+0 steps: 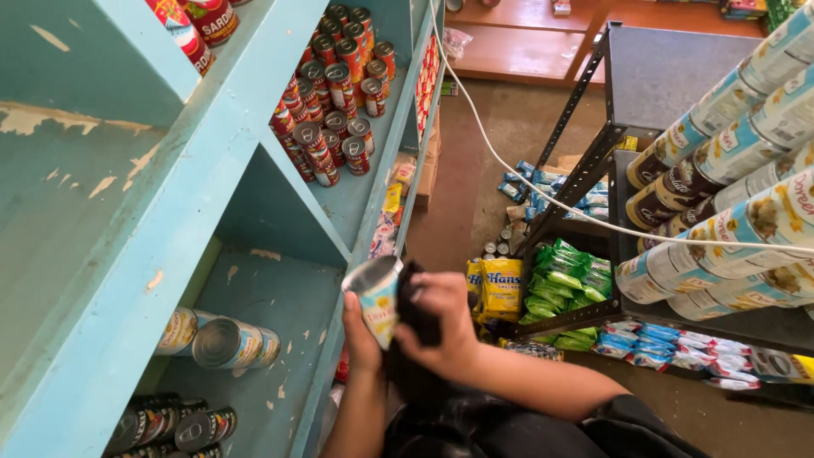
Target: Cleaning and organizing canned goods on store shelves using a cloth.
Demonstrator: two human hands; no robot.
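My left hand (359,332) grips a tin can (376,294) with a light blue and yellow label, held tilted in front of the turquoise shelf (254,136). My right hand (445,326) presses a dark cloth (415,309) against the side of the can. Both hands meet just off the front edge of a lower shelf bay, where two similar cans (222,339) lie on their sides.
Red-labelled tins (335,93) fill an upper bay; dark tins (182,428) lie at the bottom left. A black metal rack (585,170) on the right carries rows of cans (729,170). Yellow and green packets (543,293) sit low on it. A white cable (526,178) crosses the aisle.
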